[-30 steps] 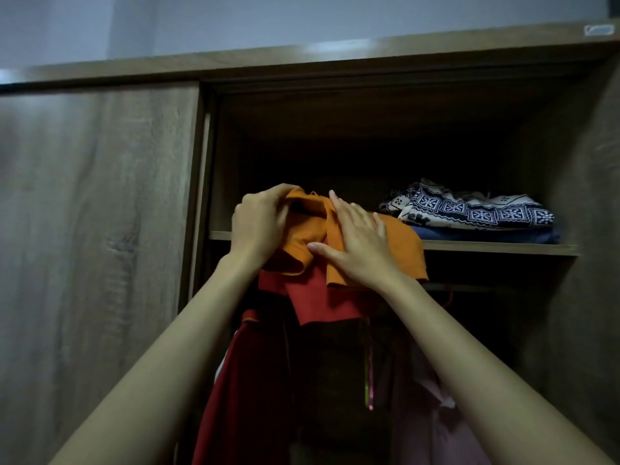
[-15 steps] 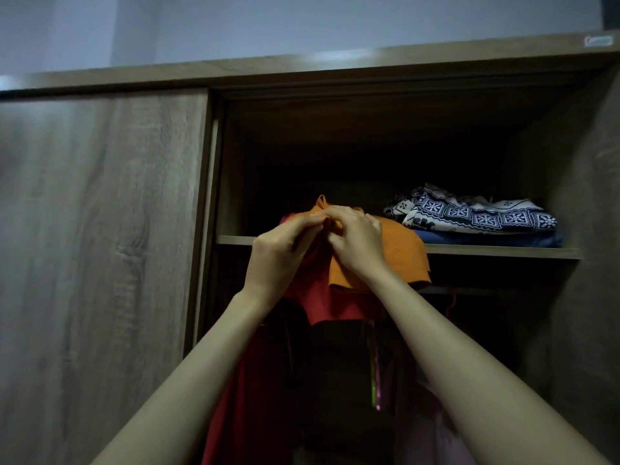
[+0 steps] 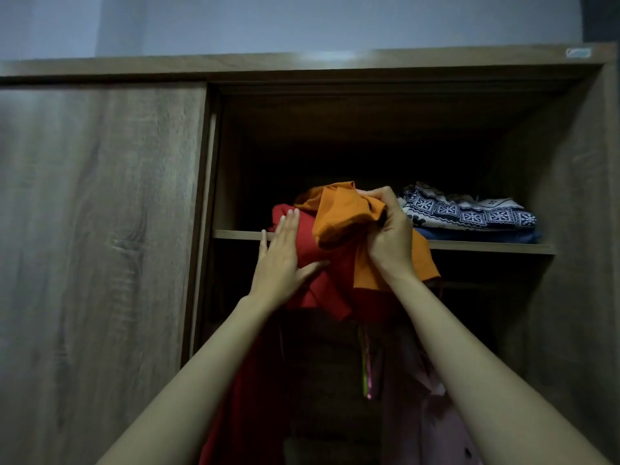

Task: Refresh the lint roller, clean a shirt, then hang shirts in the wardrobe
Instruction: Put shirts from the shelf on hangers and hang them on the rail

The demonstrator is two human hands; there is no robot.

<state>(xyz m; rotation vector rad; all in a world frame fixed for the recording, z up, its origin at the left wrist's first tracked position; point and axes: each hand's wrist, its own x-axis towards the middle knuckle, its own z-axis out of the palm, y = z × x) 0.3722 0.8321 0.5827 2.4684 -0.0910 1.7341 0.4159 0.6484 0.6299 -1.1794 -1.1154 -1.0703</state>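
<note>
Now both arms are up at the wardrobe [image 3: 100,229] shelf [image 3: 235,234]. The right hand [image 3: 389,239] grips a bunched fistful of the orange shirt [image 3: 342,216], fingers curled round the cloth. Just left of it, the left hand [image 3: 280,260] lies flat, fingers straight, pressing on the red shirt [image 3: 315,250] that spills over the shelf edge beneath the orange one. A patterned folded pile [image 3: 469,213] sits just beyond the right hand, and hanging clothes [image 3: 241,397] show below both wrists. This looks like the hanging stage, picking a shirt off the shelf. Next, I'd say, the orange one must come free while the left hand pins the red one down.
</note>
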